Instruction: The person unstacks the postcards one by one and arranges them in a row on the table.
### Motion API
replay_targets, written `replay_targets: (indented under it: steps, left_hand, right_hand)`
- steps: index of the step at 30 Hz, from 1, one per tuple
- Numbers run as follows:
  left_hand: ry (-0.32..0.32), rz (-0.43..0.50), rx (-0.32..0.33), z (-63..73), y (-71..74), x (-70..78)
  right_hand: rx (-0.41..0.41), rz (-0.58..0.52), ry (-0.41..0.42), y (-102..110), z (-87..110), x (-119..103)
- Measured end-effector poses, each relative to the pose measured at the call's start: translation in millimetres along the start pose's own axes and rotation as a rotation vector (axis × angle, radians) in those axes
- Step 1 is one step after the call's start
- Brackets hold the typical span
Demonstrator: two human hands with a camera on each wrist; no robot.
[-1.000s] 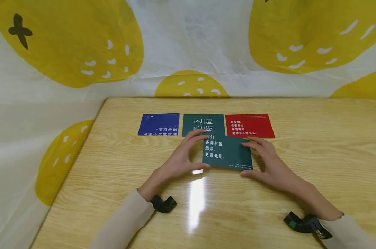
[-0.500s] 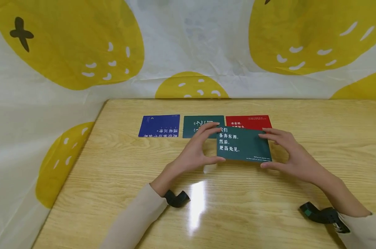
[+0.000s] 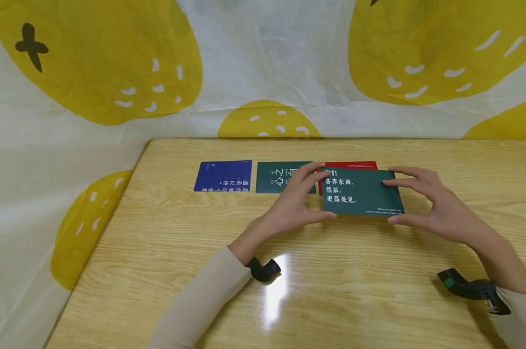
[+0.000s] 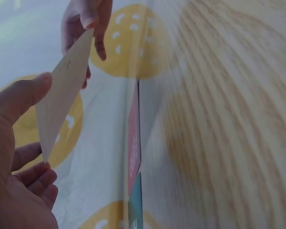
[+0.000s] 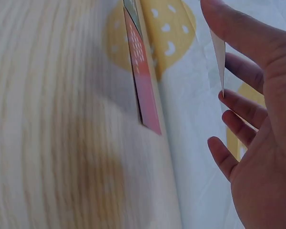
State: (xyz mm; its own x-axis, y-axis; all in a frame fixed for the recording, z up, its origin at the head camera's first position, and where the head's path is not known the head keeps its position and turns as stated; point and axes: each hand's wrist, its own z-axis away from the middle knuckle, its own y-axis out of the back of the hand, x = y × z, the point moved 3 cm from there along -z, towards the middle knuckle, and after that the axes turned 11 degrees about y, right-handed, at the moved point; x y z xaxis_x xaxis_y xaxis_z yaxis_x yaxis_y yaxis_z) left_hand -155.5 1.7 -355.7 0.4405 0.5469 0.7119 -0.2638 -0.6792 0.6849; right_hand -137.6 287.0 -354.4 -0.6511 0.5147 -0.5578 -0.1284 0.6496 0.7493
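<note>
A dark green card (image 3: 362, 194) with white Chinese writing is held above the table between both hands. My left hand (image 3: 291, 201) pinches its left edge, thumb at the near corner and fingers at the far one. My right hand (image 3: 441, 206) grips the right edge in the same way. In the left wrist view the pale underside of the card (image 4: 64, 90) shows, tilted and off the tabletop. Beneath and behind it lies a red card (image 3: 350, 165), mostly hidden in the head view. The right wrist view shows that red card (image 5: 144, 78) flat on the wood.
Left of the red card, another green card (image 3: 265, 177) and a blue card (image 3: 224, 175) lie in a row near the far edge of the wooden table (image 3: 158, 271). A white cloth (image 3: 271, 58) with yellow fruit shapes hangs behind. Each wrist carries a black camera mount.
Both hands have carried the held green card to the right and a little farther away. It has left the area before the middle green card and now covers most of the red one.
</note>
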Motion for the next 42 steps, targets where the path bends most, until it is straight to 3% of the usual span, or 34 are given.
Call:
replay_targets:
  steps: [9, 24, 32, 38, 42]
  left_hand:
    - [-0.013, -0.062, -0.023, -20.1, -9.2, 16.3]
    - [0.001, -0.205, -0.073, -56.7, -34.0, 32.7]
    - [0.076, -0.271, -0.104, -72.9, -50.8, 38.7]
    - [0.131, -0.373, -0.112, -81.3, -66.0, 44.2]
    - [0.171, -0.469, -0.110, -86.6, -78.3, 48.8]
  right_hand:
    - [0.004, 0.073, 0.045, 19, 8.0, 14]
    - [-0.054, 0.050, -0.129, 54, 23.3, 45]
    - [-0.108, 0.056, -0.264, 68, 32.2, 64]
    - [-0.108, 0.061, -0.237, 71, 38.3, 78]
    - [-0.131, 0.056, -0.264, 72, 44.3, 87]
